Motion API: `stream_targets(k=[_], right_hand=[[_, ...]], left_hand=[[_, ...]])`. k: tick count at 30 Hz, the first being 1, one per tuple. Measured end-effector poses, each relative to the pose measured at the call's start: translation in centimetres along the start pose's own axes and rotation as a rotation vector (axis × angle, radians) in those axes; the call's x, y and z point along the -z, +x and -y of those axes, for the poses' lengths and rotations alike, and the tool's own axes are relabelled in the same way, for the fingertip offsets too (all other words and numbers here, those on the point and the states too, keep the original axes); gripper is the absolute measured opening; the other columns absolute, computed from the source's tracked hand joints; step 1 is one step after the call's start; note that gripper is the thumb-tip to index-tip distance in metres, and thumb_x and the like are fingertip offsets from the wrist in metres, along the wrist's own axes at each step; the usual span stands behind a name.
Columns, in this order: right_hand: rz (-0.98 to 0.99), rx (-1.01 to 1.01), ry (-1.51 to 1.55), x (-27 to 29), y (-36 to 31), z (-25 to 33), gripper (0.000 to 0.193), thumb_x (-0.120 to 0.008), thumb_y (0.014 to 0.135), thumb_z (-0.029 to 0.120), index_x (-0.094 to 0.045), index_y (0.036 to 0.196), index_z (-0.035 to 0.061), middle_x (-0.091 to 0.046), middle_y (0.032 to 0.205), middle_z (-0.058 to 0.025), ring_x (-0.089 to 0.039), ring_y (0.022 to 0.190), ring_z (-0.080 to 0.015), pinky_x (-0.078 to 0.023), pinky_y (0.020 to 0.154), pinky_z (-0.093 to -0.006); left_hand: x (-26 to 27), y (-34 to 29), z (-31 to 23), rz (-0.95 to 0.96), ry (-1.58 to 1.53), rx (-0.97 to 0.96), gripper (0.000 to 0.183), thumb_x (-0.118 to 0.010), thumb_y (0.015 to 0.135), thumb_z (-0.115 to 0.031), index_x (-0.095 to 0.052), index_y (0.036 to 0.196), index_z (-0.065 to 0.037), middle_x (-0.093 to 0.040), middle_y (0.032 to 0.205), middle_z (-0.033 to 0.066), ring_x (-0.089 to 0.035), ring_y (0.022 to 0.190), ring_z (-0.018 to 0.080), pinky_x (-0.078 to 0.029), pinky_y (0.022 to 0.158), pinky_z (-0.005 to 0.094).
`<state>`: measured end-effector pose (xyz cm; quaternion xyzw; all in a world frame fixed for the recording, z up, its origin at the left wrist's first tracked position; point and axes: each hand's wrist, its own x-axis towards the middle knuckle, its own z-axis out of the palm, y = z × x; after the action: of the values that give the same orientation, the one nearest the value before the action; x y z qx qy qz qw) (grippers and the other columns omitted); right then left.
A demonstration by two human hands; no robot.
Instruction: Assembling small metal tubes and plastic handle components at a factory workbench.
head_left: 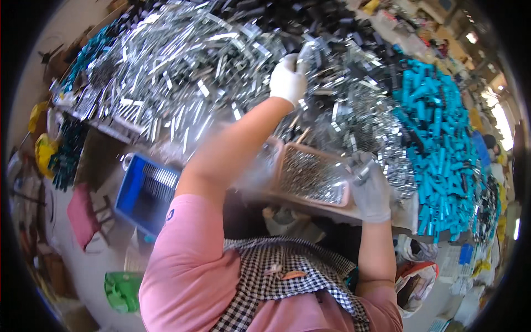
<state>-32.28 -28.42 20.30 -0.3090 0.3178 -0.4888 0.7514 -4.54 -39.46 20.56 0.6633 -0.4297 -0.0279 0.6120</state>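
Observation:
My left hand (289,82), in a white glove, reaches far out over the heap of loose metal parts (193,69). Its fingers close at a shiny metal piece (310,52), blurred, so its exact kind does not show. Nearer to me, my right hand (370,191) wears a pale glove and has its fingers wrapped round a short silver metal part (362,171). That hand is beside the right end of a pinkish tray (285,160) filled with small metal pieces (310,174). A second light tray (271,152) is partly hidden behind my left forearm.
Turquoise tubular parts (434,116) are heaped at the right, and black parts (310,16) lie along the far side. A blue crate (124,193) stands lower left, near a pink stool (83,213) and a green bag (121,290). A white-and-red bag (417,282) sits lower right.

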Motion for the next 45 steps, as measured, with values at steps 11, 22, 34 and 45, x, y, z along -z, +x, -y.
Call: stream_targets(k=[11, 22, 34, 45], right_hand=[[0.676, 0.245, -1.674, 2.4, -9.2, -11.0, 0.03, -0.071, 0.074, 0.014, -0.061, 0.101, 0.0043, -0.064, 0.088, -0.0187, -0.063, 0.08, -0.0397, -0.051, 0.068, -0.0465], [0.429, 0.079, -1.065, 3.2, -11.0, -14.3, 0.036, -0.066, 0.092, 0.031, -0.061, 0.108, -0.0008, -0.067, 0.1, -0.014, -0.065, 0.093, -0.0235, -0.051, 0.082, -0.0327], [0.326, 0.079, -1.064, 4.3, -11.4, -14.9, 0.037, -0.065, 0.094, 0.032, -0.058, 0.113, 0.0003, -0.067, 0.101, -0.01, -0.064, 0.093, -0.0177, -0.051, 0.083, -0.0301], [0.323, 0.07, -1.046, 4.9, -11.4, -15.4, 0.038, -0.066, 0.094, 0.031, -0.057, 0.114, -0.0003, -0.068, 0.101, -0.01, -0.065, 0.092, -0.0177, -0.052, 0.083, -0.0296]], left_hand=[[18.8, -27.4, 0.6, 0.896, 0.365, -0.636, 0.018, -0.062, 0.076, -0.018, -0.067, 0.09, -0.008, -0.055, 0.073, 0.0053, -0.059, 0.064, 0.0211, -0.049, 0.049, 0.0365], [21.0, -25.5, 2.2, 0.277, -0.052, -0.518, 0.045, -0.077, 0.079, -0.032, -0.06, 0.108, -0.003, -0.062, 0.105, 0.0144, -0.061, 0.094, 0.033, -0.049, 0.084, 0.0438], [27.5, -27.8, 18.3, 0.107, 1.015, 0.289, 0.077, -0.074, 0.068, -0.063, -0.058, 0.127, -0.015, -0.042, 0.137, 0.0237, -0.035, 0.126, 0.0459, -0.03, 0.105, 0.0594], [28.1, -28.4, 17.6, 0.133, 0.91, 0.33, 0.074, -0.077, 0.066, -0.059, -0.061, 0.125, -0.018, -0.043, 0.138, 0.0222, -0.036, 0.127, 0.0442, -0.029, 0.106, 0.0575]])
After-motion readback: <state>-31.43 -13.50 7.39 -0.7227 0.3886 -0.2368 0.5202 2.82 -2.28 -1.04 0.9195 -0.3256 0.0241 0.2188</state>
